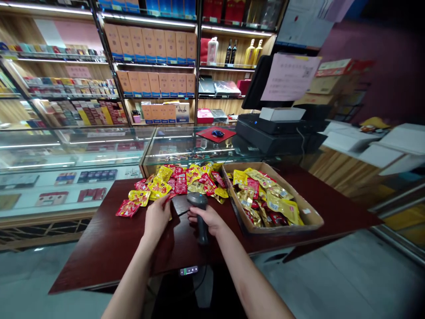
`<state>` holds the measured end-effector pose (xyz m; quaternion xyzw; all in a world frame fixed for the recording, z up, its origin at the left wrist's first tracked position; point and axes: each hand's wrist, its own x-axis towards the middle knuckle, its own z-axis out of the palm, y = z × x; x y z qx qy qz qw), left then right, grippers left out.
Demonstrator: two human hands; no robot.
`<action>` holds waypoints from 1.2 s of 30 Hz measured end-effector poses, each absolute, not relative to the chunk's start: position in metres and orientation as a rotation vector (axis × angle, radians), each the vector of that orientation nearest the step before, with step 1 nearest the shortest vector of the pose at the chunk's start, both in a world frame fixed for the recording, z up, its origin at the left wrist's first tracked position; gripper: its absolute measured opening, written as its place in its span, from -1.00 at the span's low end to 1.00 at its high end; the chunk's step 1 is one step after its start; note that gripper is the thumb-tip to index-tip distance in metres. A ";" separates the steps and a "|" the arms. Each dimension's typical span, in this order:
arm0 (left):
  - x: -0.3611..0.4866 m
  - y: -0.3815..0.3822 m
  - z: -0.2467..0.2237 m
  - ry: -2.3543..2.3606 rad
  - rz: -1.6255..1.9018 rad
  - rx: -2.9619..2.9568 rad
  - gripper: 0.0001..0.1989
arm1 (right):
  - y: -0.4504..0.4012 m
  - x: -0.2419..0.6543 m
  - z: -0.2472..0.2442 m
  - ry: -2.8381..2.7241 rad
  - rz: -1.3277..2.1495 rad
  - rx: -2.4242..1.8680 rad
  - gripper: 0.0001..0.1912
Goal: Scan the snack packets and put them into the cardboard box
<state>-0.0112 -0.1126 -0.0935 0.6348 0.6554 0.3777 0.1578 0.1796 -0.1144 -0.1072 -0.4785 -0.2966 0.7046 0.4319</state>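
Observation:
My right hand [207,218] is wrapped round the handle of a dark handheld barcode scanner [198,201], whose head points away from me over the table. To its left, my left hand [157,218] is closed on a small red snack packet [171,195], mostly hidden by the fingers. Just beyond both hands lies a loose heap of shiny red and yellow snack packets [181,182]. At the heap's left end a red packet [128,208] lies flat on the wood. More yellow, gold and red packets [257,190] fill a cardboard box [312,217] on the right.
The dark red wooden table [99,248] adjoins a glass display counter [126,153]. A blue mouse [217,133] rests on a red mat [203,132]. Behind the box stands a cash register terminal [265,133] with a paper sheet [288,77]. Stocked shelves line the back wall.

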 end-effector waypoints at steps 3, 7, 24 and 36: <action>-0.007 -0.102 -0.082 1.619 1.235 1.389 -0.71 | -0.118 0.190 -0.099 -0.724 1.702 -1.144 -0.68; 0.002 -0.086 -0.068 1.155 1.107 0.910 -0.75 | -0.122 0.202 -0.087 -0.712 1.622 -1.044 -0.63; 0.037 -0.071 -0.057 0.943 0.533 1.428 -0.63 | -0.124 0.233 -0.065 -1.014 1.262 -1.134 -0.65; 0.036 -0.009 -0.052 1.204 0.738 1.079 -0.56 | -0.109 0.223 -0.059 -1.030 1.213 -1.252 -0.72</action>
